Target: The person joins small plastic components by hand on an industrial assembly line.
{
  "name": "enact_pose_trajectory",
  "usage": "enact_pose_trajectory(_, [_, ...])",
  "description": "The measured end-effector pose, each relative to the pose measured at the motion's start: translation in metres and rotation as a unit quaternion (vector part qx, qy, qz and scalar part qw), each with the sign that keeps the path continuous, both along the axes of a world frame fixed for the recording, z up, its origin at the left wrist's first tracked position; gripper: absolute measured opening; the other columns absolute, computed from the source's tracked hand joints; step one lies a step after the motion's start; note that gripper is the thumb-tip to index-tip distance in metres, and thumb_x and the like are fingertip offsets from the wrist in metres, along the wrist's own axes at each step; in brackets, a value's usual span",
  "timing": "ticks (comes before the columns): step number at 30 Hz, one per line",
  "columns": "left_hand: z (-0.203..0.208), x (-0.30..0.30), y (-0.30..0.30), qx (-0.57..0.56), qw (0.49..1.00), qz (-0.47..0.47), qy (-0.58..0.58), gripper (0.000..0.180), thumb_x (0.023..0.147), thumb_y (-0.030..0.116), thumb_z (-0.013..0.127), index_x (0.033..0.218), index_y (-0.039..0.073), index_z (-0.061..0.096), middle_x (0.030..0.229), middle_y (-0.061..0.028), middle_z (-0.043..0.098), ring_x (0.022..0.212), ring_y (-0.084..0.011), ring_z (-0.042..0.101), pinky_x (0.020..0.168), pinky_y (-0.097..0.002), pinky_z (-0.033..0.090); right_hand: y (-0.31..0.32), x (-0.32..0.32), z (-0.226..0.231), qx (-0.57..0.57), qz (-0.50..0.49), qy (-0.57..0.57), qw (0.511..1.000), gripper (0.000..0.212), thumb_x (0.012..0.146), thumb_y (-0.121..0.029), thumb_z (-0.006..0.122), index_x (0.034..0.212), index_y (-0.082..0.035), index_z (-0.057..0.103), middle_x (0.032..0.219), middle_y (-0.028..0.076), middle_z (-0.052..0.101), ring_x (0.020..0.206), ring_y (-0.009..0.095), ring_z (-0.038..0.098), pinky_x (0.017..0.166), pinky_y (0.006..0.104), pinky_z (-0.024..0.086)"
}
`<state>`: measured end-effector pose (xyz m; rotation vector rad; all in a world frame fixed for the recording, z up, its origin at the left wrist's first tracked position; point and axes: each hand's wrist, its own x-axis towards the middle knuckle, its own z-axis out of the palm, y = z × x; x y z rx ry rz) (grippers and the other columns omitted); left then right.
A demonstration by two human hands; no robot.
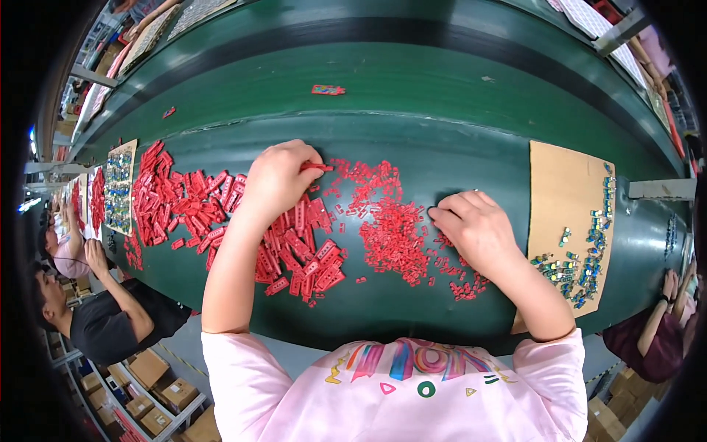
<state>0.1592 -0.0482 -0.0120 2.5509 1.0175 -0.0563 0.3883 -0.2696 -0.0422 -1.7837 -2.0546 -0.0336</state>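
My left hand (282, 175) is closed with the fingertips pinching a slim red plastic piece (317, 167) that sticks out to the right. Below that hand lies a heap of long red plastic casings (298, 254), some with rows of small holes. A loose pile of tiny red plastic parts (394, 239) spreads between my two hands. At the right edge of this pile, my right hand (475, 225) is closed, thumb and fingers drawn together. Whatever it may hold is hidden or too small to name.
More red casings (158, 195) stretch leftward to a board of small blue-green components (120, 188). On the right, a cardboard sheet (563, 191) carries similar components (589, 258). A colourful flat piece (328, 90) rests on the green belt (412, 81) beyond. Co-workers (110, 320) sit at both sides.
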Motion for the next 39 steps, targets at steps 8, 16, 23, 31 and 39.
enact_pose_trajectory(8, [-0.012,0.022,-0.016,-0.549,0.731,0.185,-0.360,0.032,0.094,0.008,0.061,0.125,-0.002,0.062,0.103,-0.0140,0.072,0.089,-0.0158,0.069,0.075,-0.0235,0.057,-0.005,-0.002,0.002,-0.027,0.004,-0.044,0.999,0.011,0.076,-0.007,0.070,0.086,-0.008,0.068,0.091,0.003,0.062,0.079,0.020,0.059,0.079,0.0301,0.048])
enact_pose_trajectory(16, [-0.012,0.047,-0.093,-0.601,0.715,0.188,-0.305,0.038,0.092,-0.002,0.062,0.129,0.001,0.061,0.103,-0.0113,0.073,0.083,-0.0160,0.071,0.066,-0.0207,0.056,-0.016,0.005,0.002,-0.051,-0.014,0.143,0.988,0.013,0.076,-0.008,0.071,0.085,-0.009,0.063,0.092,0.003,0.060,0.082,0.020,0.058,0.077,0.0313,0.049])
enact_pose_trajectory(23, [-0.012,0.049,-0.124,-0.497,0.791,0.156,-0.321,0.028,0.085,-0.006,0.069,0.113,0.000,0.071,0.098,-0.0102,0.074,0.081,-0.0152,0.072,0.069,-0.0205,0.057,-0.020,0.001,0.024,0.105,-0.018,0.131,0.986,0.013,0.076,-0.006,0.071,0.086,-0.008,0.063,0.099,0.003,0.063,0.088,0.019,0.061,0.078,0.0307,0.049])
enact_pose_trajectory(31, [-0.006,0.056,-0.145,-0.391,0.825,0.125,-0.388,0.026,0.080,-0.008,0.074,0.105,-0.002,0.073,0.091,-0.0096,0.075,0.078,-0.0134,0.071,0.070,-0.0193,0.056,-0.025,0.001,0.017,0.152,-0.015,0.091,0.984,0.015,0.076,-0.007,0.073,0.088,-0.007,0.065,0.103,0.003,0.064,0.090,0.018,0.062,0.080,0.0311,0.050])
enact_pose_trajectory(39, [-0.011,0.062,-0.146,-0.184,0.903,0.029,-0.387,0.028,0.076,-0.006,0.076,0.103,0.001,0.074,0.091,-0.0080,0.075,0.071,-0.0138,0.068,0.062,-0.0226,0.055,-0.026,0.008,0.016,0.141,-0.023,0.113,0.983,0.015,0.078,-0.006,0.074,0.091,-0.005,0.067,0.104,0.004,0.067,0.090,0.020,0.064,0.081,0.0322,0.053])
